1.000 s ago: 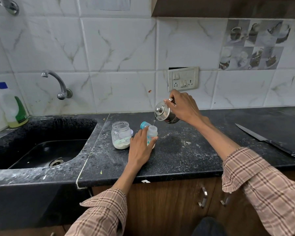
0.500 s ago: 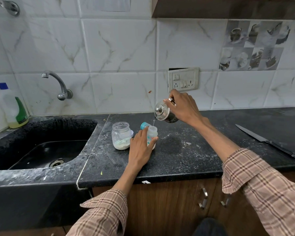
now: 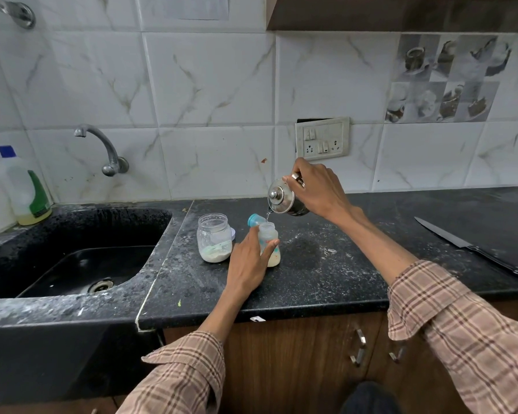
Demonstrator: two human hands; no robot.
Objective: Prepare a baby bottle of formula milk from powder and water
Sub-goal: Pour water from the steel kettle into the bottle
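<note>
Seen from above and behind: a black speckled countertop point(image 3: 326, 282) dusted with white powder, marble-look tiles behind.

At centre, a small clear baby bottle point(image 3: 269, 234), upright on the countertop, open at the top, pale liquid and powder at its bottom. Left hand point(image 3: 247, 264) wrapped around the bottle's near side, thumb on its right flank, fingers curled around the left, grip closed on it.

At 1 o'clock from the bottle and raised above it, a small steel kettle point(image 3: 284, 200) with a knobbed lid, tipped toward the left, spout down. Right hand point(image 3: 320, 189) closed around the kettle's handle side, fingers folded tight. A thin stream of water point(image 3: 267, 216) falling from spout into the bottle's mouth.

Just behind the bottle at 11 o'clock, a teal bottle cap point(image 3: 254, 220). At 9 o'clock, just beside the left hand, an open clear jar point(image 3: 214, 237) with white powder at its bottom.

Far at 9 o'clock, a dark sink point(image 3: 72, 264) with a curved wall tap point(image 3: 102, 147) above. At 3 o'clock, well apart, a long kitchen knife point(image 3: 467, 245) lying flat. Plaid sleeves on both forearms.
</note>
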